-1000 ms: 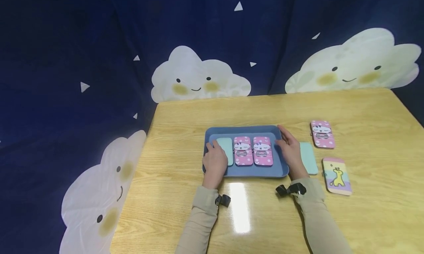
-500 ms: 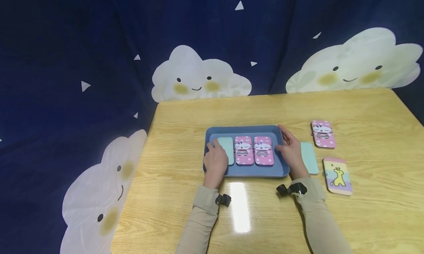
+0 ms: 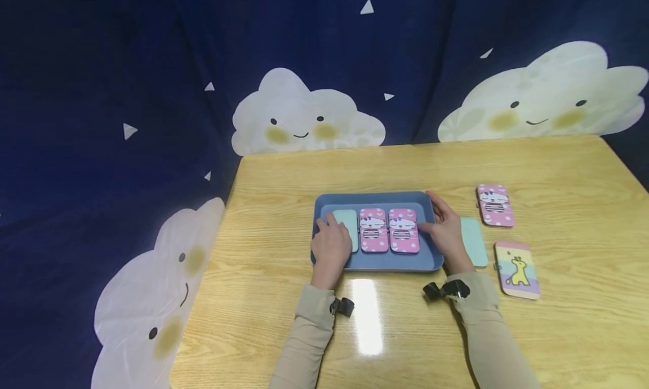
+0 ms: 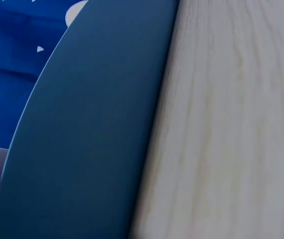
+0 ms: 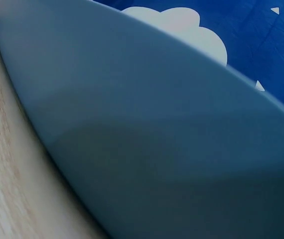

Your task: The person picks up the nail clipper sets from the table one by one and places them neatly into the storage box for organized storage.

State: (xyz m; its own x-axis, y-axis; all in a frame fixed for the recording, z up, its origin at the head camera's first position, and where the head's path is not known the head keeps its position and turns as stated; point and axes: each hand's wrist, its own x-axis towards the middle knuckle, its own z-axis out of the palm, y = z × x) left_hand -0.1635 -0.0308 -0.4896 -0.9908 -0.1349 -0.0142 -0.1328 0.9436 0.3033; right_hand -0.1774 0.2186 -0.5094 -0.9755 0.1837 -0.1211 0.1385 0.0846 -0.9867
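Observation:
A blue rectangular tray [image 3: 375, 261] on the table holds a mint-green tin [image 3: 350, 217] at its left and two pink cat tins [image 3: 373, 243] [image 3: 403, 243] beside it. My left hand [image 3: 332, 248] reaches over the tray's left end, its fingers bent loosely by the mint tin and its thumb lying over it. At the right end my right hand [image 3: 445, 237] has straight fingers along the outside of the wall. Its thumb extends inside, up to the right pink tin's edge. Both wrist views mostly show the tray's outer wall [image 4: 87, 119] [image 5: 132, 84]; fingertips are hidden there.
Right of the tray lie another mint-green tin [image 3: 474, 242], partly behind my right hand, a pink cat tin [image 3: 495, 206] and a striped giraffe tin [image 3: 518, 270]. The wooden table [image 3: 253, 299] meets a dark blue cloud-print curtain [image 3: 324, 28] at the back and left.
My right thumb has shifted left to the pink tin's edge. My left thumb now shows over the mint tin. Tray and tins look almost unmoved.

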